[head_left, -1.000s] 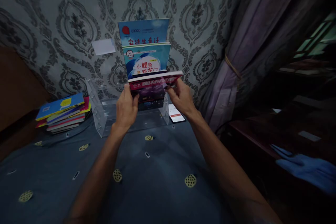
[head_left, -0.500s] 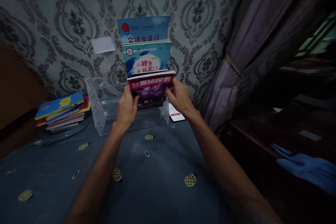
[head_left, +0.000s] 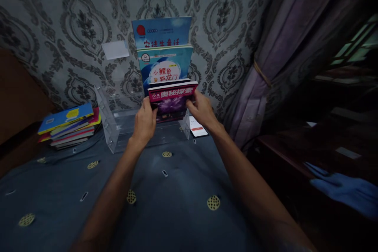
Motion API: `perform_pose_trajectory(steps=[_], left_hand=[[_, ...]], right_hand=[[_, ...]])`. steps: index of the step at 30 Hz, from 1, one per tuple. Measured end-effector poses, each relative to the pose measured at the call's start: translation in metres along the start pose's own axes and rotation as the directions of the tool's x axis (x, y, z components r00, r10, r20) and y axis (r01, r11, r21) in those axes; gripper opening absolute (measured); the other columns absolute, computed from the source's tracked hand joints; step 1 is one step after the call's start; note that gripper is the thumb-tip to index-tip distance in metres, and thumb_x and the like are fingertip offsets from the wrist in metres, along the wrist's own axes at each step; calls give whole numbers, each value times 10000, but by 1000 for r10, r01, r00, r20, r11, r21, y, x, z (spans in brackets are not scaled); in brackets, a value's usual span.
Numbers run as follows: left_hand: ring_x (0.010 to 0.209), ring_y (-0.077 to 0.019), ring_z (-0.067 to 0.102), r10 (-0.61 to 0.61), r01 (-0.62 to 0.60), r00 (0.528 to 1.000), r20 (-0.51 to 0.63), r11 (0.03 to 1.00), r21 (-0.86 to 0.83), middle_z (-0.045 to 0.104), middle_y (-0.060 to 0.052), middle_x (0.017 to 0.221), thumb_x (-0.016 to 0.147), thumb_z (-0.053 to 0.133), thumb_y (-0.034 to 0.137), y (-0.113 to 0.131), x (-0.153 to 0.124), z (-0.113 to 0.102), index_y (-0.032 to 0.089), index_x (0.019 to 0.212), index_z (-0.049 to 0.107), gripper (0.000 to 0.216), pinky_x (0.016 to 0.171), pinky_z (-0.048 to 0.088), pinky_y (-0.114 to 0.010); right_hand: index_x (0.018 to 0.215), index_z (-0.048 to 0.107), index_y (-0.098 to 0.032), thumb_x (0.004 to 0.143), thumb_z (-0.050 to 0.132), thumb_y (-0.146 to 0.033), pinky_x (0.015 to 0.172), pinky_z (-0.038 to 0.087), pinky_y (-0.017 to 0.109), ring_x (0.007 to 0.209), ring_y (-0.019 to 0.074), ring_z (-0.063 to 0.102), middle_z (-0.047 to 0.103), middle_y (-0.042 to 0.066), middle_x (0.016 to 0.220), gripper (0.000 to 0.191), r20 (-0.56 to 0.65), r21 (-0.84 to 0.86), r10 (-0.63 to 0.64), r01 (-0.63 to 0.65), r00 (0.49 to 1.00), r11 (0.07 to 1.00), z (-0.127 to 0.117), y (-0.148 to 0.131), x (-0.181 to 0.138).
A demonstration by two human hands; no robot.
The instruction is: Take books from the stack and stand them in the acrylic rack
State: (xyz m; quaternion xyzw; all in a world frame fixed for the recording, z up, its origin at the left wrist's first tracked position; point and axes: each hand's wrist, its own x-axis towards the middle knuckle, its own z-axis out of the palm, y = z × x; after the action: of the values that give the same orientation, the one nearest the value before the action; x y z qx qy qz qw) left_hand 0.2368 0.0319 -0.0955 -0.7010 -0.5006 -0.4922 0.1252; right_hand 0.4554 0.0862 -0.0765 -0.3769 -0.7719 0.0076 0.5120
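Note:
Both hands grip a purple and magenta book (head_left: pixel 171 104) by its sides, at the front of a clear acrylic book rack (head_left: pixel 110 126). My left hand (head_left: pixel 144 122) is closed on its left edge, thumb toward the front cover. On the right edge, my right hand (head_left: pixel 202 110) pinches with the thumb over the cover. Behind it, a teal book (head_left: pixel 165 65) leans in the rack, and a taller blue book (head_left: pixel 162 31) stands at the very back. A dark book edge shows just above the purple one. The purple book's lower end sits within the rack's front tiers.
A stack of books (head_left: pixel 69 124) lies left of the rack. A lit phone (head_left: pixel 197 126) rests by the rack's right end. The table has a dark patterned cloth (head_left: pixel 189 181). A tied purple curtain (head_left: pixel 251 82) hangs at right, near a blue glove (head_left: pixel 345 191).
The purple book's left edge has shifted slightly right, and my left hand has moved right with it. My right hand stays almost in place.

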Motion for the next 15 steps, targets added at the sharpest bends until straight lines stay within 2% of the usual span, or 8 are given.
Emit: perform_pose_trajectory(steps=[4,9,15], left_hand=[[1128,-306,645,-53,51,998,41,998,43,613,-184,1244,957,481,115,-4,-4,9,123,1384,367,442,955,541,-481],[1211,-336,614,-106,92,990,96,985,142,598,-227,1262,977,428,113,-7,-7,16,70,1369,423,394,993,522,-508],[1186,-297,642,-131,105,982,136,978,182,633,-217,1260,971,346,62,-5,-7,17,83,1350,451,394,987,531,-461]], right_hand=[[980,565,-194,841,474,-247,776,487,417,815,264,606,654,103,900,175,19,-94,53,-51,998,994,6,6,-2],[1126,587,-147,849,522,-304,752,490,410,806,277,634,689,113,906,326,-32,-95,180,-182,983,979,8,7,-3],[942,671,-181,889,460,-277,713,448,356,773,249,612,686,98,854,238,26,-152,126,-121,992,981,8,9,-2]])
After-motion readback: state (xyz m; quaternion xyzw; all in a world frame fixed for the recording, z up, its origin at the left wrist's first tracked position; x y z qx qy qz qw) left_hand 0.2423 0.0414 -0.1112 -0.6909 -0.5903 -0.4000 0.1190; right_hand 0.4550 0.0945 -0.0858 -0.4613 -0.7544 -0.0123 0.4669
